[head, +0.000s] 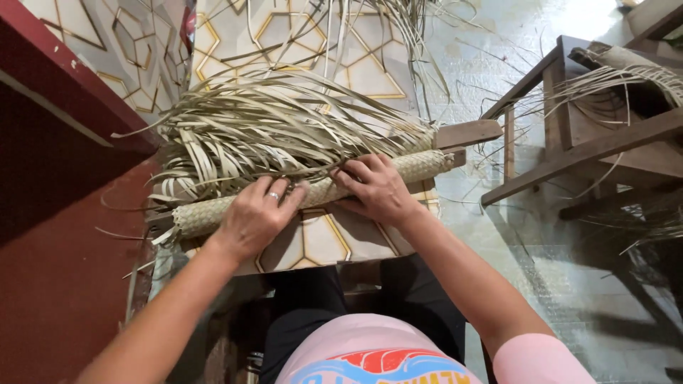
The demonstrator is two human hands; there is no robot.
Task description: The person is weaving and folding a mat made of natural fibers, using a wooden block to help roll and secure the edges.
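Head view, work piece: a long pale-green woven band of flat dried palm-leaf strips (313, 193) lies across a board with a beige-and-gold hexagon pattern (320, 242), running from lower left up to the right; its right end rests against a brown wooden bar (466, 133).
Head view, loose strips: a thick fan of unwoven dried leaf strips (270, 135) rises from the band's upper edge and spreads up and to the left; a few stray ends curl off the left end.
Head view, left hand (256, 217): laid on the band left of centre, a ring on one finger; fingers bent and close together, tips pressing into the weave where the loose strips begin.
Head view, right hand (377, 188): just beside the left hand, on the band's middle; fingers curled, tips pinching among the strips at the woven edge; which strip is held cannot be told.
Head view, surroundings: a dark red wall (57, 213) at left; a brown wooden chair frame (590, 142) at right, well apart, with more leaf strips draped over it; a pale tiled floor (541, 270) beneath.
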